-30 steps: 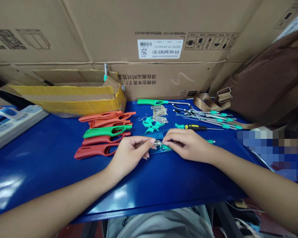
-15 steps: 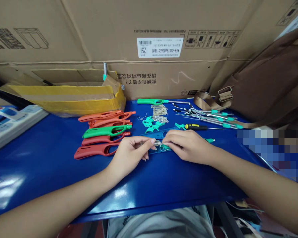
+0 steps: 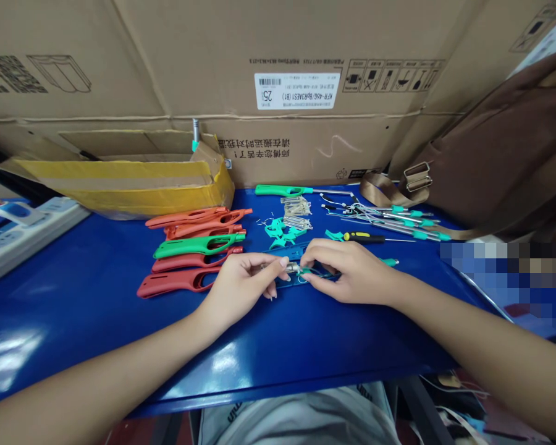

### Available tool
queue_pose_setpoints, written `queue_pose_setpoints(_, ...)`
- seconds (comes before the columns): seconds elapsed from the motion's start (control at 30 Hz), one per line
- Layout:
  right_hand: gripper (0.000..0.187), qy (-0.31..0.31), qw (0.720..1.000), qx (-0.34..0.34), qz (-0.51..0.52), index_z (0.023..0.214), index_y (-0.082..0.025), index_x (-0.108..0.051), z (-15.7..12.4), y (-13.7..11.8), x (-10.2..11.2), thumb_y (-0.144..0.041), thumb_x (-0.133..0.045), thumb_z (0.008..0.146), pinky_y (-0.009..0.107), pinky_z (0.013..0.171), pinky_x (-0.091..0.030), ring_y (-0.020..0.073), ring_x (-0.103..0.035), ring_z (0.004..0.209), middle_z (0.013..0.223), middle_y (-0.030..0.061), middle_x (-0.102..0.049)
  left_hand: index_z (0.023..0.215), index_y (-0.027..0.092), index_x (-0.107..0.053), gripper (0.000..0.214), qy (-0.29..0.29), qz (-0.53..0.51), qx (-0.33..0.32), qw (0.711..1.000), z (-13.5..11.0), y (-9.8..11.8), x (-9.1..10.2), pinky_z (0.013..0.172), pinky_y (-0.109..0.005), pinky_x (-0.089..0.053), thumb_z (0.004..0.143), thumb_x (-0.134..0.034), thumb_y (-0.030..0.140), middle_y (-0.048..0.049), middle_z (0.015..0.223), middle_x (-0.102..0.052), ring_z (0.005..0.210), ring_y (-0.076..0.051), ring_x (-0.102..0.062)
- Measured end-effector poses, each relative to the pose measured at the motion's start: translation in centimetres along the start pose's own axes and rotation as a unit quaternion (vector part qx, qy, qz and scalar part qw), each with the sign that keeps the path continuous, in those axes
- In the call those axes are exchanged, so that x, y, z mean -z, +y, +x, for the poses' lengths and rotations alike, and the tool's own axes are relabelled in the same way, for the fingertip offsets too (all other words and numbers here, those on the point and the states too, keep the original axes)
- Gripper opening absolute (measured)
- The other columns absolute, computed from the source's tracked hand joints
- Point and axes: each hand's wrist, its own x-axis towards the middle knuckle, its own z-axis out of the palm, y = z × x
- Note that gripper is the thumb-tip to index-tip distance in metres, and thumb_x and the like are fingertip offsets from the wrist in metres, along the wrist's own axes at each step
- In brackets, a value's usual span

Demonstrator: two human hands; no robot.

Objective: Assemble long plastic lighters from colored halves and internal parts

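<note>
My left hand (image 3: 241, 284) pinches a small clear part with a metal end (image 3: 291, 267), which looks like a lighter's fuel tank. At that metal end the curled thumb and forefinger of my right hand (image 3: 347, 272) close in on something small. A thin pale wire and a bit of green show there, but my fingers hide most of it. Beneath both hands lies a translucent blue lighter shell (image 3: 285, 253), partly covered. Left of my left hand are several red and orange lighter shells (image 3: 171, 283) and one green shell (image 3: 199, 245).
Green triggers (image 3: 278, 232) and clear tanks (image 3: 296, 222) are heaped behind my hands. A screwdriver (image 3: 364, 237), metal lighter tubes with wires (image 3: 408, 220) and a green lighter (image 3: 282, 190) lie farther back. A yellow-taped box (image 3: 120, 179), power strip (image 3: 37, 232) and brown bag (image 3: 482, 154) stand around.
My right hand's fingers have shifted slightly and arched, leaving a wider gap between thumb and forefinger. My left hand keeps its pinch on the clear part.
</note>
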Motion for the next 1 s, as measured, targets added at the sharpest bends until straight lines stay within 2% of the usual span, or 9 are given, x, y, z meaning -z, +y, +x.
queue_pose_setpoints(0.17, 0.012, 0.010, 1.000, 0.007, -0.017, 0.100, -0.020, -0.064, -0.02, 0.16, -0.13, -0.024, -0.053, 0.100, 0.025, 0.067, -0.044, 0.0139, -0.062, 0.077, 0.095, 0.0040, -0.068, 0.070, 0.015, -0.075, 0.036, -0.013, 0.007, -0.003, 1.000, 0.04, -0.20, 0.18, 0.050, -0.020, -0.046, 0.083, -0.071, 0.048, -0.0017, 0.056, -0.065, 0.048, -0.010, -0.054)
queue_pose_setpoints(0.33, 0.009, 0.031, 0.999, -0.011, -0.020, 0.099, -0.020, -0.064, 0.12, -0.08, -0.47, -0.020, -0.057, 0.095, 0.025, 0.067, -0.043, 0.0145, -0.063, 0.077, 0.091, 0.0032, -0.069, 0.072, 0.015, -0.076, 0.036, -0.022, 0.011, -0.005, 1.000, -0.02, -0.19, 0.11, 0.051, -0.020, -0.046, 0.084, -0.072, 0.049, -0.0011, 0.055, -0.065, 0.048, -0.010, -0.054)
queue_pose_setpoints(0.57, 0.006, 0.045, 0.998, -0.039, -0.027, 0.095, -0.020, -0.065, 0.08, -0.39, -0.03, -0.025, -0.062, 0.093, 0.025, 0.062, -0.042, 0.0131, -0.061, 0.070, 0.090, 0.0031, -0.070, 0.073, 0.015, -0.076, 0.037, -0.002, 0.009, -0.003, 1.000, -0.06, -0.08, 0.09, 0.051, -0.021, -0.048, 0.083, -0.071, 0.051, -0.0017, 0.056, -0.066, 0.048, -0.011, -0.055)
queue_pose_setpoints(0.77, 0.015, 0.048, 0.998, 0.016, -0.028, 0.096, -0.020, -0.068, 0.02, 0.06, -0.09, -0.021, -0.054, 0.100, 0.027, 0.071, -0.048, 0.0164, -0.068, 0.084, 0.094, 0.0048, -0.074, 0.073, 0.016, -0.076, 0.035, -0.002, -0.003, -0.002, 1.000, 0.06, -0.21, 0.16, 0.050, -0.020, -0.048, 0.084, -0.072, 0.049, -0.0013, 0.058, -0.068, 0.047, -0.009, -0.055)
queue_pose_setpoints(1.0, 0.016, 0.040, 0.997, 0.036, -0.056, 0.097, -0.020, -0.068, 0.00, 0.06, -0.30, -0.020, -0.052, 0.101, 0.027, 0.069, -0.048, 0.0163, -0.070, 0.083, 0.095, 0.0042, -0.076, 0.073, 0.016, -0.076, 0.034, -0.007, -0.005, -0.003, 1.000, -0.03, -0.31, 0.03, 0.050, -0.017, -0.046, 0.086, -0.072, 0.046, 0.0005, 0.055, -0.065, 0.047, -0.008, -0.054)
